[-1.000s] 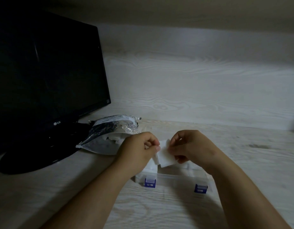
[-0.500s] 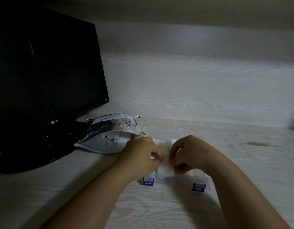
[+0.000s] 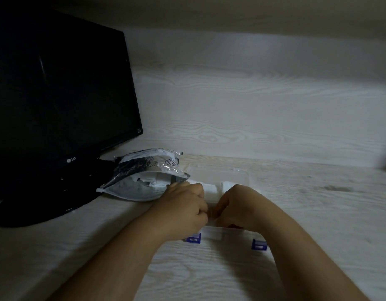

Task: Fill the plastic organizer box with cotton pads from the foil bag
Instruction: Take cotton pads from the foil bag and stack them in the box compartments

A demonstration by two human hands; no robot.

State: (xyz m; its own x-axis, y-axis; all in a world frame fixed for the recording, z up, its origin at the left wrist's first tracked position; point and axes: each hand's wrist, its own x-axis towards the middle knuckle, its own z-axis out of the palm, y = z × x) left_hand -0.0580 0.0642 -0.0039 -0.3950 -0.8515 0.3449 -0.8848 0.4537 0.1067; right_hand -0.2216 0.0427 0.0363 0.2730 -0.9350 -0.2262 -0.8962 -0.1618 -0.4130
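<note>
You have a single wide-angle view from your head, facing forward and down over the pale wood-grain desk top (image 3: 322, 224) towards the matching wood-grain back wall (image 3: 253, 101). It sits near your left hand (image 3: 183, 211) and right hand (image 3: 237, 205) at lower centre, with the black flat-screen monitor (image 3: 57, 94) at far left.

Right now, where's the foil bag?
In the head view the foil bag lies left of centre on the desk, beside the monitor stand, its open mouth next to the left hand.
</note>
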